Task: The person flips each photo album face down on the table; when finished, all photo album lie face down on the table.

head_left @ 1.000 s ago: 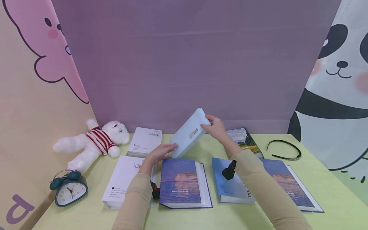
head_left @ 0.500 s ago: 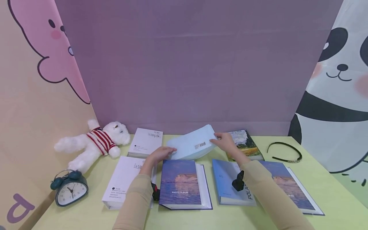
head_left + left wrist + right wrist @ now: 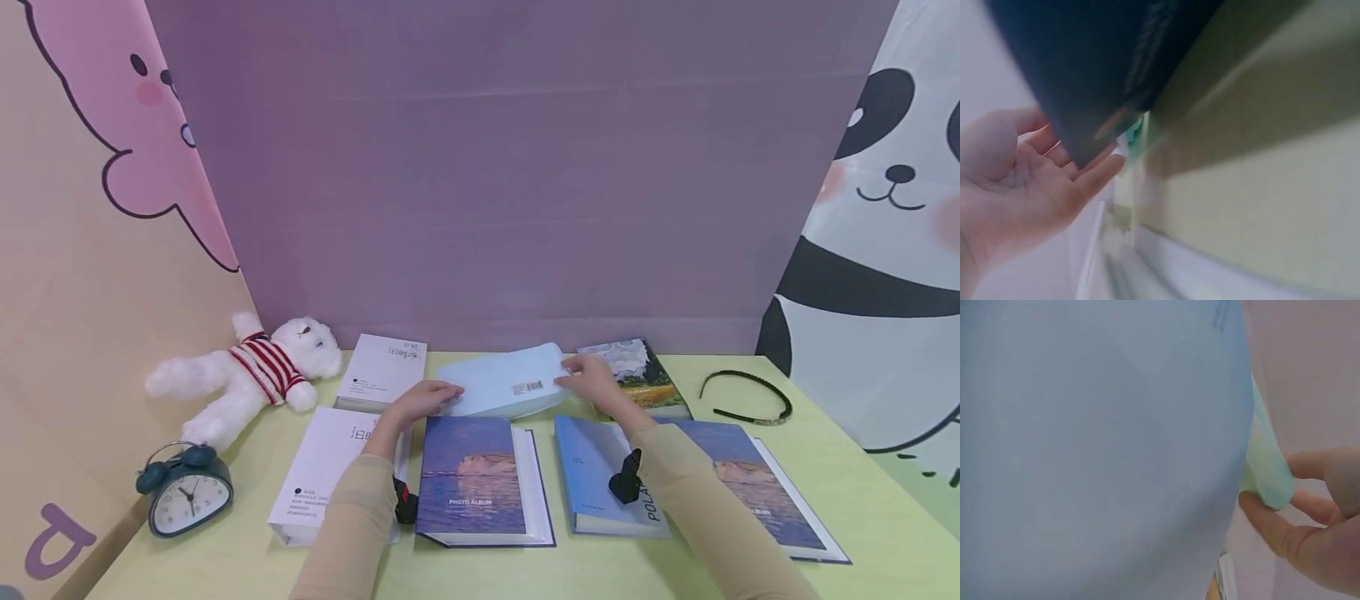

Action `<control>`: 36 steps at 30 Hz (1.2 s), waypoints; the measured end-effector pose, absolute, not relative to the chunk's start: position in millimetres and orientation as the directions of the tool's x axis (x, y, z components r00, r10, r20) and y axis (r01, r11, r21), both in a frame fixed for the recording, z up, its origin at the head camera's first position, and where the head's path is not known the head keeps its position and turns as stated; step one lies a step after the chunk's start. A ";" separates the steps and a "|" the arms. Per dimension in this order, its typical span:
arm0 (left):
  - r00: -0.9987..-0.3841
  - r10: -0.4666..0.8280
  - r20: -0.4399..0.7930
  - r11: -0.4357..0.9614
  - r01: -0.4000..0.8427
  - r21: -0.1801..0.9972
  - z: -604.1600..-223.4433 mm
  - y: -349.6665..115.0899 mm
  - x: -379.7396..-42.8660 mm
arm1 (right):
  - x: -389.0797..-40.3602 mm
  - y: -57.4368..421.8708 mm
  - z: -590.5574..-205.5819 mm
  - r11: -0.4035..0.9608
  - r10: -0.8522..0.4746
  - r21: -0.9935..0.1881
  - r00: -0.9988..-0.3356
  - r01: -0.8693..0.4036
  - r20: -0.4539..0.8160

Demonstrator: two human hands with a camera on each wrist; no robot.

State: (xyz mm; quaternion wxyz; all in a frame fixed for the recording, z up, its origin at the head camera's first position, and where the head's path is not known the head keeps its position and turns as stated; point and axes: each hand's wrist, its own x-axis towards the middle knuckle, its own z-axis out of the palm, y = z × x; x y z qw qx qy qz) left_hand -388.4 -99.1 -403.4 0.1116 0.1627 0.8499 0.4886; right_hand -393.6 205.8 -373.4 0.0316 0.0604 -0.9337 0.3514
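A pale blue book (image 3: 487, 385) with a barcode lies low at the back of the table, both hands at its ends. My left hand (image 3: 418, 402) holds its left end, the thumb on top. Its right end is pinched by my right hand (image 3: 596, 380); in the right wrist view, thumb and fingers of the right hand (image 3: 1325, 525) close round the rounded pale end of the book (image 3: 1272, 472). In the left wrist view a dark album corner (image 3: 1085, 75) covers part of the left hand (image 3: 1029, 187) and hides its hold. Just in front lies a photo album (image 3: 471, 479).
White books (image 3: 382, 367) lie to the left, beside a teddy bear (image 3: 262, 367) and an alarm clock (image 3: 189, 496). Rightward are a blue book (image 3: 596, 475), a landscape-covered book (image 3: 637, 375), a second photo album (image 3: 757, 492) and a black headband (image 3: 783, 400).
The pale blue book, tilted up with its right end high a second ago, has come down nearly flat behind the photo album. My right hand has lowered and moved slightly right with it.
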 end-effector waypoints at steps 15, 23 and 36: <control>-0.900 0.421 -0.115 0.578 0.168 0.799 -398.4 -101.8 -379.3 | -387.7 218.0 -382.6 0.817 -0.165 -0.564 -0.986 -0.122 -0.026; -0.901 0.423 -0.096 0.592 0.194 0.782 -398.8 -101.1 -379.3 | -379.5 213.5 -378.9 0.832 -0.181 -0.541 -0.982 -0.124 -0.055; -0.854 0.515 -0.073 0.591 0.292 0.752 -405.2 -110.8 -390.4 | -378.9 212.9 -378.4 0.833 -0.298 -0.509 -0.951 -0.215 -0.087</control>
